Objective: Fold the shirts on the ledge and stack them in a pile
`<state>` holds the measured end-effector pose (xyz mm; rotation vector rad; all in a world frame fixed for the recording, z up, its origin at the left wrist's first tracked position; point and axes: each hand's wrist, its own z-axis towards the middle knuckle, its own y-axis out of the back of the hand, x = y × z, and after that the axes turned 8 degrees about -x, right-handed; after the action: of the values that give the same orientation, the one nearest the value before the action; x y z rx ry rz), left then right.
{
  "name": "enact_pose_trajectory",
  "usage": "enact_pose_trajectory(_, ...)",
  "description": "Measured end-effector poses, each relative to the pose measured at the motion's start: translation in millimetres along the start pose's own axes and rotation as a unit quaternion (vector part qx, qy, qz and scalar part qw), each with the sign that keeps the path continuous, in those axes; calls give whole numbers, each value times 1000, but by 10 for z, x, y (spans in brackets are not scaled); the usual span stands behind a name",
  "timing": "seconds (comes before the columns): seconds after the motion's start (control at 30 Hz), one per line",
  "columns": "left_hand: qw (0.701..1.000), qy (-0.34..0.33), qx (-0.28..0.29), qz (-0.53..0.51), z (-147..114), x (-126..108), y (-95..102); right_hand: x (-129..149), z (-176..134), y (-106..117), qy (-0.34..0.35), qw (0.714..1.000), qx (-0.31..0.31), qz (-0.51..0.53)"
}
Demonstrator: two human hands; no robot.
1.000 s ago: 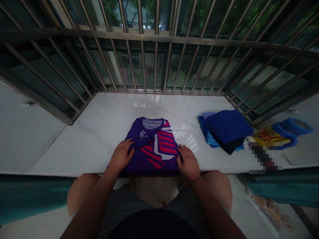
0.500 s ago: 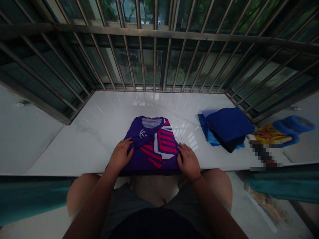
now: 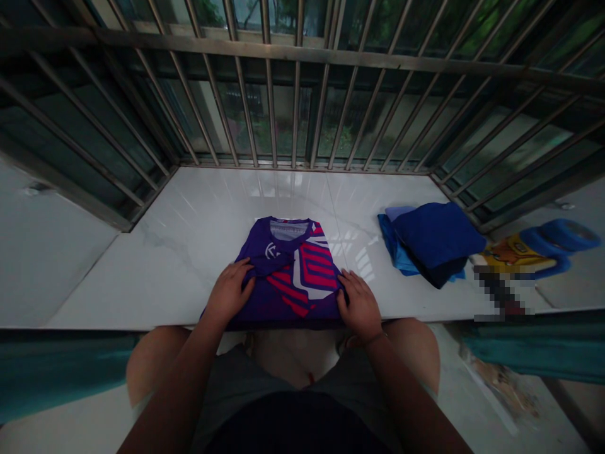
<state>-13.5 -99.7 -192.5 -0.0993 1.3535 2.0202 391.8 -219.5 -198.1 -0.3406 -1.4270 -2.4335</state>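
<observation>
A purple T-shirt (image 3: 278, 296) with a white emblem and pink-and-white stripes lies folded on the white marble sill, its round collar pointing toward the window. A crease crosses its chest below the emblem. On the shirt's left edge rests my left hand (image 3: 230, 291), fingers laid on the cloth and thumb apart. My right hand (image 3: 358, 304) touches the opposite edge, with the fingers stretched out and the thumb spread. Both hands are open, and the shirt's lower end reaches the sill's front edge.
Right of the shirt sits a stack of folded blue clothes (image 3: 437, 236). Beyond it are a yellow-and-blue item (image 3: 520, 251) and a blurred-out patch. Metal bars (image 3: 295, 107) close off the window behind the marble sill (image 3: 155, 265). Teal curtains (image 3: 61, 372) hang below on both sides.
The view has shifted slightly. Both hands stay at the shirt's edges, and the shirt and the blue stack keep their places.
</observation>
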Motion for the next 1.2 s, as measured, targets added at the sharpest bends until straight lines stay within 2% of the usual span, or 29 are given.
enact_pose_trajectory(0.9, 1000, 13, 8, 2, 8, -36, 22, -17, 4, 2, 26, 999, -5, -22)
enact_pose_trajectory(1.2, 1000, 4, 2, -4, -5, -18, 12, -4, -2, -5, 3, 1000, 1, -3)
